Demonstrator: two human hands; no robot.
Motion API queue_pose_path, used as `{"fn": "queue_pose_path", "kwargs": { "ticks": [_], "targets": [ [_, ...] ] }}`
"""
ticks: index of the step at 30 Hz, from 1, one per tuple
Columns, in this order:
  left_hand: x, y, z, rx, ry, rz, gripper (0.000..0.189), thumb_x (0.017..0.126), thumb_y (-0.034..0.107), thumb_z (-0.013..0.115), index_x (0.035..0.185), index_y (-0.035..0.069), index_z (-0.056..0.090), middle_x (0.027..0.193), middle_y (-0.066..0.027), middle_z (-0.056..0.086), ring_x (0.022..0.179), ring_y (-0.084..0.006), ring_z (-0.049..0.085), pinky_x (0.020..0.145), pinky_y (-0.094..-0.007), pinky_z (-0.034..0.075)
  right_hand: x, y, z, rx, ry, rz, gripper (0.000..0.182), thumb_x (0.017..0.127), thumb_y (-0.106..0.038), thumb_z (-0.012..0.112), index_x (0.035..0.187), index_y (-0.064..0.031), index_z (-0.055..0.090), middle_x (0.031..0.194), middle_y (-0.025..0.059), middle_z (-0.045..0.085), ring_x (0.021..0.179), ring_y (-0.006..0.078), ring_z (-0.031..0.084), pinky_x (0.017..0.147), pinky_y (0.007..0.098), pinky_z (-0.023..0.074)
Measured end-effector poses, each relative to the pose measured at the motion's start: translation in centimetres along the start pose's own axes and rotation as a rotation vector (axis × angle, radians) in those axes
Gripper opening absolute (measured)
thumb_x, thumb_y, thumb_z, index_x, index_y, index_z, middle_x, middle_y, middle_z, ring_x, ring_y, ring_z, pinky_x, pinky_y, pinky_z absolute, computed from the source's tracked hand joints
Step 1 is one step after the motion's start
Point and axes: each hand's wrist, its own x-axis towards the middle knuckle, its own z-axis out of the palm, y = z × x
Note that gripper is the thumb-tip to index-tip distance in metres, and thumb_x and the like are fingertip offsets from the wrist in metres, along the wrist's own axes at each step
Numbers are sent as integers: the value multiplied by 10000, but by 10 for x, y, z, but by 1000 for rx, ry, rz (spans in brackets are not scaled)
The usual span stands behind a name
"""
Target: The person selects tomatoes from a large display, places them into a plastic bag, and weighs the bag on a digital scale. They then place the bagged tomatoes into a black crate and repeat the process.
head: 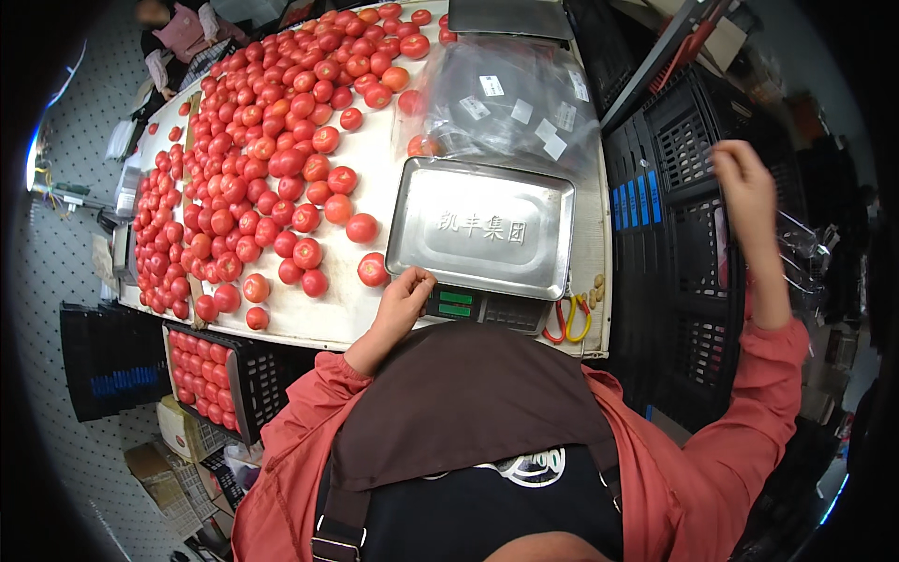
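My left hand (407, 301) rests at the front left corner of the steel weighing pan (481, 228), its fingers curled; whether it grips anything does not show. Below the pan sits the scale's body with green displays (455, 303). Out to the right, my right hand (744, 183) is raised over stacked black plastic crates (685, 140), slightly blurred, its fingers bent and partly hidden. A large heap of red tomatoes (267, 154) covers the left of the white table (372, 161). Clear plastic bags with white labels (513, 105) lie behind the pan.
Scissors with red and yellow handles (567, 319) lie right of the scale. A crate of tomatoes in rows (204, 379) stands below the table's front left edge. A dark tray (510, 17) is at the far end. Another person (184, 35) is at the far left.
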Motion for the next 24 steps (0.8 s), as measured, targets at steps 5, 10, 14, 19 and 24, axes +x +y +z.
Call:
{"fn": "queue_pose_path", "kwargs": {
  "ticks": [5, 10, 14, 19, 24],
  "targets": [
    [-7, 0, -16, -26, -12, 3, 130, 946, 160, 535, 927, 33, 557, 696, 31, 463, 533, -46, 411, 480, -207, 356, 14, -61, 136, 58, -533, -140, 211, 854, -171, 596, 957, 13, 603, 819, 162, 636, 740, 268, 626, 678, 344, 480],
    [-17, -2, -43, -73, 44, 25, 118, 947, 159, 529, 936, 45, 557, 675, 33, 458, 526, -43, 412, 477, -206, 352, 20, -41, 269, -71, -567, -262, 441, 816, -203, 669, 1191, -41, 501, 1030, 196, 602, 967, 339, 594, 831, 390, 470],
    [-34, -21, -77, -101, 131, -22, 123, 949, 164, 519, 945, 48, 560, 622, 43, 443, 516, -40, 409, 473, -199, 342, 34, -54, 341, -116, -310, -206, 499, 785, -199, 686, 1212, -31, 489, 1169, 193, 551, 1096, 360, 523, 922, 414, 433],
    [-49, -37, -102, -140, 193, -100, 125, 952, 159, 515, 961, 41, 555, 640, 29, 461, 521, -48, 431, 480, -191, 347, 53, -117, 397, -196, -230, -540, 508, 735, -235, 688, 1174, -38, 529, 1181, 150, 527, 1143, 324, 478, 971, 468, 391],
    [-54, -43, -121, -170, 243, -81, 105, 947, 137, 517, 961, 40, 553, 636, 29, 456, 522, -46, 415, 487, -189, 344, 71, -149, 446, -464, -546, -408, 486, 716, -218, 646, 1167, -52, 574, 1204, 150, 527, 1228, 316, 419, 1039, 545, 282]
  ]
}}
